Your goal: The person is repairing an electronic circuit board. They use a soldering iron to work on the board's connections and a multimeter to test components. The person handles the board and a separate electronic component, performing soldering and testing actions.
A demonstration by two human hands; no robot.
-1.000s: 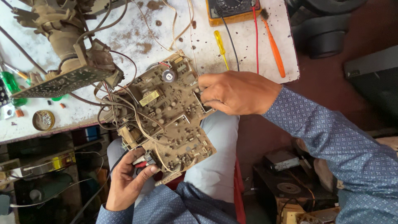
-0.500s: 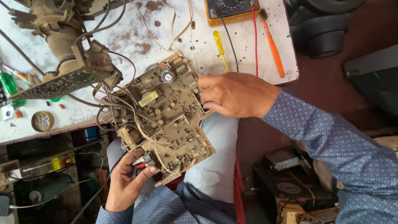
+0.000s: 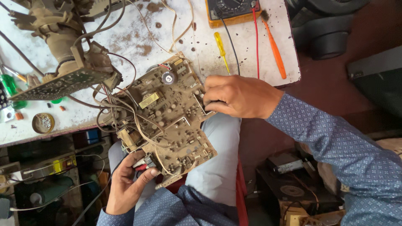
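Little has shifted since a second ago | dusty circuit board (image 3: 167,121) tilted over lap at bench edge | left hand (image 3: 127,186) pinches its lower corner, right hand (image 3: 240,97) grips right edge | inspection step; turning it needs slack in the wires (image 3: 113,104).

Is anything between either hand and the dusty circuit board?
Nothing visible: the right hand grips the circuit board at its right edge, and the left hand holds its lower-left corner among loose wires.

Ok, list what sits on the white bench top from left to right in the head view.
Green-handled tool → small round tin of screws → dusty circuit board → yellow screwdriver → orange screwdriver.
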